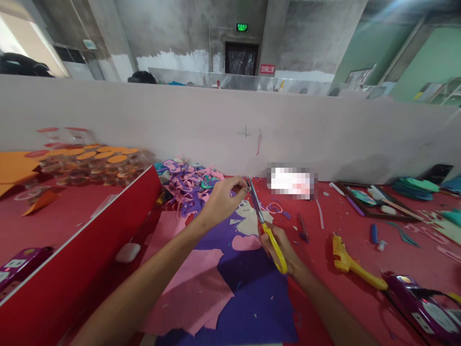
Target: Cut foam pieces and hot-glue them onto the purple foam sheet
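My right hand is closed around a pair of scissors with yellow handles, its blades pointing away from me. Close by the blade tips, my left hand pinches thumb and fingers together; whatever lies between them is too small to make out. Beneath both hands are a purple sheet and a pink sheet with a jagged cut edge. A rounded pink cutout rests on the purple sheet, and cream scraps lie just beyond it.
A heap of purple and pink scraps sits by the white partition. A red divider stands at left, with orange-topped containers behind it. At right are a yellow glue gun, a purple device and a dark tray.
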